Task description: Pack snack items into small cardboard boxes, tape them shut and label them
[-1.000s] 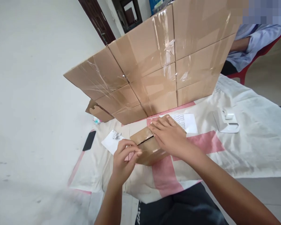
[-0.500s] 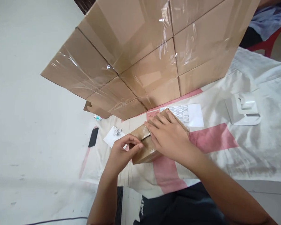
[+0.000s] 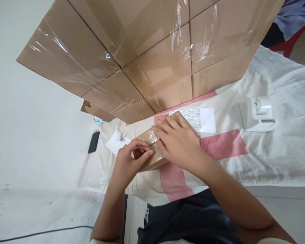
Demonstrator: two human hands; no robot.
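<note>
Maybe crooked, wrinkled tape (image 3: 150, 137) on small box (image 3: 152, 162) mid-frame: left hand (image 3: 128, 164) pinching its edge, right hand (image 3: 180, 145) flat, fingers spread, could slip.

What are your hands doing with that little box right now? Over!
Right hand flat on small box. Left hand pinching its near end. Label sheet just behind box.
</note>
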